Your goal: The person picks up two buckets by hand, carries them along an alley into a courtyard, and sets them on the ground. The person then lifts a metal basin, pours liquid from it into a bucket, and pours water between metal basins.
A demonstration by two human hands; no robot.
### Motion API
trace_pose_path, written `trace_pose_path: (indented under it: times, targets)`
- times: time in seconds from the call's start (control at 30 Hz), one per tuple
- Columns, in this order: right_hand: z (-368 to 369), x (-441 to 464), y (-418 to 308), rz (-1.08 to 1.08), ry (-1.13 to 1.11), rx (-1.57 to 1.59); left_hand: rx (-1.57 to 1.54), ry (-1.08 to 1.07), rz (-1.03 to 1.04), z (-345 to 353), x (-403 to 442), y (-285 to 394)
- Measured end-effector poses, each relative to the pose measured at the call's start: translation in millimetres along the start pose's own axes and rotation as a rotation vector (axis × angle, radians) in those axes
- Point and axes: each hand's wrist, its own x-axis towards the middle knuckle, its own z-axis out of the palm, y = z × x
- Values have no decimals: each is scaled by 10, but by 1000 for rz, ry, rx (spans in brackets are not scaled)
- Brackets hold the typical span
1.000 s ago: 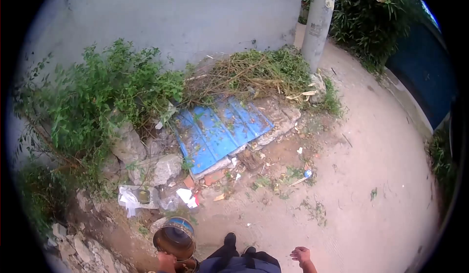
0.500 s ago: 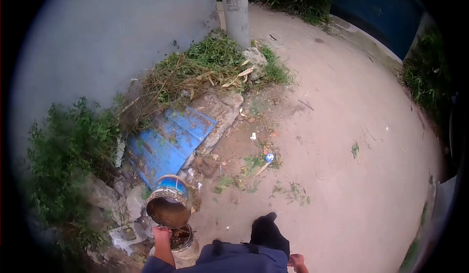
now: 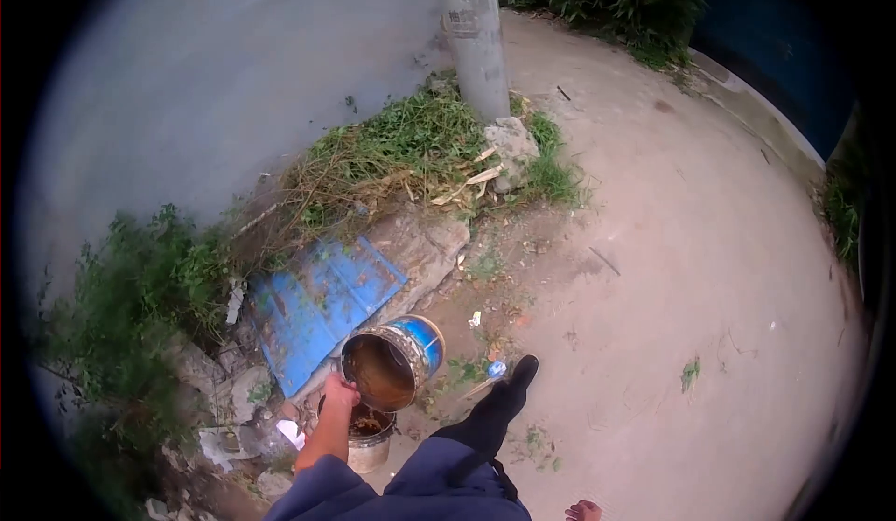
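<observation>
My left hand [image 3: 342,391] is closed at the rim of a tilted bucket [image 3: 380,374] with a blue band and a dirty brown inside. Just below it hangs or stands a second, whitish bucket [image 3: 370,450] with dark matter inside; whether the same hand also grips it I cannot tell. Low at the bottom edge, my right hand [image 3: 583,511] is away from the buckets, partly cut off, its fingers apart with nothing visible in them.
A blue corrugated sheet [image 3: 322,306] lies on rubble by the grey wall [image 3: 233,83]. Cut plants [image 3: 401,138] are heaped beside a concrete pole [image 3: 474,41]. Bushes [image 3: 140,306] and stones are at left. A dirt path [image 3: 672,269] runs up the right.
The view has turned right and forward. The blue-banded bucket has swung up and outward, its mouth now facing me. One leg has stepped ahead; my right hand sits low at the frame edge.
</observation>
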Motion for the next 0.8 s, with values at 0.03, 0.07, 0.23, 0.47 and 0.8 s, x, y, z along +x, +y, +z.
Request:
trace_pose_path:
  times: [0.03, 0.07, 0.23, 0.47, 0.8]
  targets:
    - [-60, 127, -164, -3, 23, 8, 16, -14, -12, 325, -6, -111]
    - [-108, 214, -334, 34, 20, 29, 69, 18, -24, 614, -43, -231]
    - [-336, 777, -1349, 121, 20, 126, 117, -37, 13, 2145, -294, -810]
    - [-681, 1646, -2652, 76, 126, 180, 281, -59, -35, 4217, -884, -1073]
    - [-1867, 3837, -4839, -6, -140, 43, -8, 35, 35, 6548, -2085, -1808]
